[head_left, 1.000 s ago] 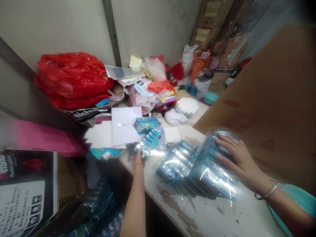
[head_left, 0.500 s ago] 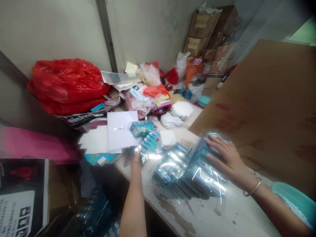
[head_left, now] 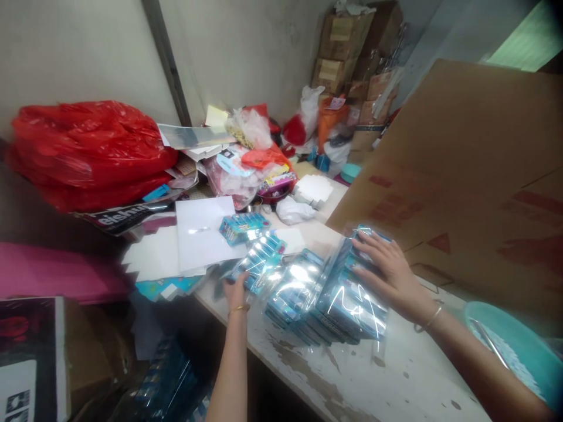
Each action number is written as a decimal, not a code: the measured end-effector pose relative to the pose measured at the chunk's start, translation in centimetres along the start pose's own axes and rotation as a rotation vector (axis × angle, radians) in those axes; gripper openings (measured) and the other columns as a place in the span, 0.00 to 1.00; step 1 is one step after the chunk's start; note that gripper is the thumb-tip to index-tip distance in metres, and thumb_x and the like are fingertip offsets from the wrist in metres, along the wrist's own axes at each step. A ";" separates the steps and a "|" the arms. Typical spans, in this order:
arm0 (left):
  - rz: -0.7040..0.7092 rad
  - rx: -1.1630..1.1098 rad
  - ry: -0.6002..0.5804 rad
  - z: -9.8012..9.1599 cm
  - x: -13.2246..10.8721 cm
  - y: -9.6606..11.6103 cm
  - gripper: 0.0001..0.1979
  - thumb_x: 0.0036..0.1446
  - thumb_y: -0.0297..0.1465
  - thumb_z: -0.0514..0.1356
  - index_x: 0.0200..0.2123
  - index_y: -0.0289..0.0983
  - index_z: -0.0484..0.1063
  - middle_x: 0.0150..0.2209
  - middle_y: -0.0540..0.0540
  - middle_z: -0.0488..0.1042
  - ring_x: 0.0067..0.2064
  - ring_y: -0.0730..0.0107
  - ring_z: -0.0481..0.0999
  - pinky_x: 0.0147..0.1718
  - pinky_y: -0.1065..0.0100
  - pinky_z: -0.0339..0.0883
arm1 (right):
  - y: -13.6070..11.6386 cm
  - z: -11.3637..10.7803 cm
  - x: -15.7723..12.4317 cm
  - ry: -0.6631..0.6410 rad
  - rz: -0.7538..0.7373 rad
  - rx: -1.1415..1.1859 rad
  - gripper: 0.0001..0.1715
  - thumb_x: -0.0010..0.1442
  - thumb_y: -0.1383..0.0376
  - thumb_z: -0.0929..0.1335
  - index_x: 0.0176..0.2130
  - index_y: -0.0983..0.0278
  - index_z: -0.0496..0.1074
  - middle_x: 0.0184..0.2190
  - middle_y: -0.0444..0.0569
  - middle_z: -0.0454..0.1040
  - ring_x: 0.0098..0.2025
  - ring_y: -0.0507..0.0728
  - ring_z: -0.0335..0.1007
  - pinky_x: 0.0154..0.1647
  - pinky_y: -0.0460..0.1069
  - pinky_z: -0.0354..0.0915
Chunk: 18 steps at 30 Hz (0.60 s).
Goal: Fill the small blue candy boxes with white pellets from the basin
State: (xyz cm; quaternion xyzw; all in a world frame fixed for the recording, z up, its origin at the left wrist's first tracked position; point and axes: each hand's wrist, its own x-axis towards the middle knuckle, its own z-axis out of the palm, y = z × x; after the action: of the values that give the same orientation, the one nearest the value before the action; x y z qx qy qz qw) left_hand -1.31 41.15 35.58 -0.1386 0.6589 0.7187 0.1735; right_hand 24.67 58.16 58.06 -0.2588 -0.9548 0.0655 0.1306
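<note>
My right hand (head_left: 389, 271) lies flat, fingers spread, on a stack of blue packs in shiny clear wrap (head_left: 334, 302) on the worn white table (head_left: 396, 381). My left hand (head_left: 235, 291) reaches to the table's left edge and grips another clear-wrapped bundle of blue packs (head_left: 259, 261). A further blue pack (head_left: 244, 225) lies just behind it, partly on white sheets (head_left: 200, 231).
A big cardboard sheet (head_left: 461, 176) leans at the right. A teal bowl (head_left: 510, 340) sits at the lower right. Red plastic bags (head_left: 88, 152), papers and bagged clutter crowd the back. Cardboard boxes (head_left: 343, 53) are stacked in the far corner. More blue packs (head_left: 167, 381) lie below the table.
The view has shifted right and down. My left hand has pulled its bundle slightly toward the big stack. My right hand stays pressed on the stack.
</note>
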 end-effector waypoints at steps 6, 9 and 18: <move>0.291 -0.168 -0.107 -2.2 -3.7 4.9 0.30 0.36 0.31 0.70 0.47 0.40 0.68 0.40 0.49 0.73 0.42 0.64 0.75 0.44 0.62 0.71 | -0.2 -0.1 0.1 0.005 0.019 0.020 0.30 0.63 0.45 0.59 0.61 0.50 0.59 0.66 0.43 0.53 0.68 0.63 0.43 0.66 0.69 0.39; 0.433 -0.086 -0.157 -2.7 -6.8 7.2 0.36 0.37 0.32 0.71 0.52 0.40 0.65 0.46 0.44 0.72 0.46 0.62 0.74 0.45 0.64 0.71 | -0.2 0.0 0.1 0.015 0.022 0.018 0.30 0.63 0.45 0.59 0.60 0.51 0.60 0.66 0.44 0.54 0.68 0.63 0.44 0.66 0.69 0.39; 0.656 0.314 -0.422 -1.5 -14.4 3.5 0.36 0.38 0.38 0.71 0.50 0.40 0.59 0.41 0.43 0.72 0.40 0.59 0.76 0.39 0.58 0.72 | -0.1 0.0 0.0 0.024 0.026 0.019 0.31 0.62 0.43 0.58 0.60 0.52 0.61 0.65 0.45 0.54 0.68 0.64 0.44 0.65 0.70 0.40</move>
State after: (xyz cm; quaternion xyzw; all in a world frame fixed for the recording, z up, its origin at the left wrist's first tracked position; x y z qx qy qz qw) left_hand 10.09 38.48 44.69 0.2569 0.7197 0.6394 0.0856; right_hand 24.67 58.10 58.07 -0.2707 -0.9491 0.0732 0.1437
